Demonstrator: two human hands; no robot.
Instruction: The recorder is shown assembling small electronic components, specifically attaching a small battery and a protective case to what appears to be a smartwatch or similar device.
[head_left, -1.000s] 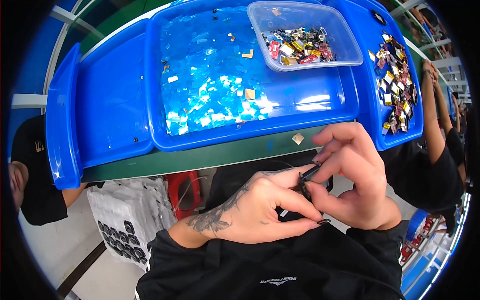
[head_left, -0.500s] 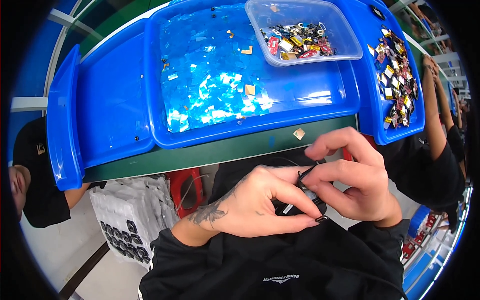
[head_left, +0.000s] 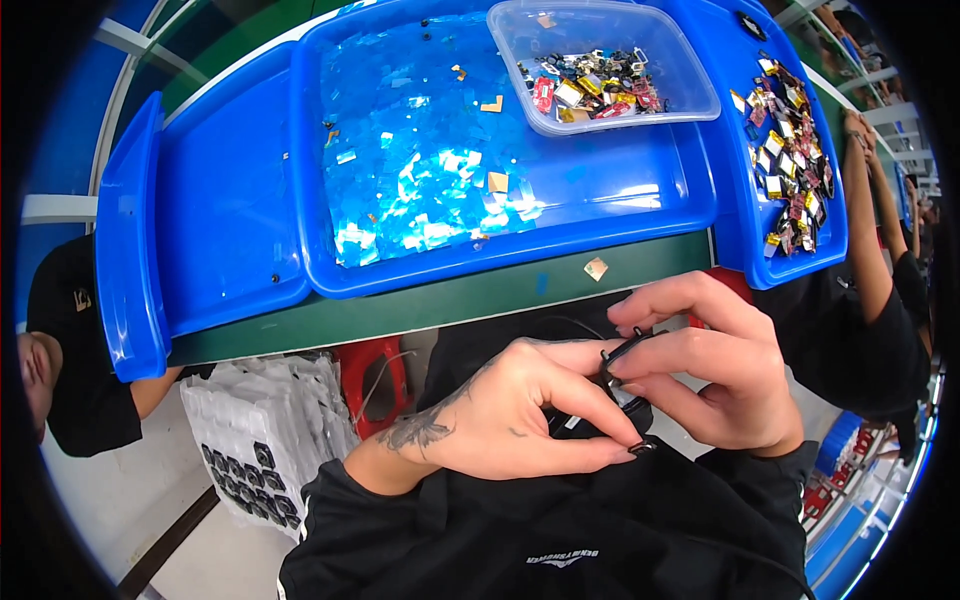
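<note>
Right of centre in the frame, the left hand's [head_left: 530, 408] grip pinched a small black piece [head_left: 643, 448]; just above, the right hand [head_left: 722, 370] grasped a slim black part [head_left: 624, 350] between both hands, its long axis slanting up rightward. Beyond, at upper right, sat a clear box [head_left: 686, 88].

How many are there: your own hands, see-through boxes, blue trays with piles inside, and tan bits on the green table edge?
Hands: 2, left hand and right hand
See-through box: 1
Blue trays with piles: 2, middle tray and right tray
Tan bit: 1
Total: 6
</note>
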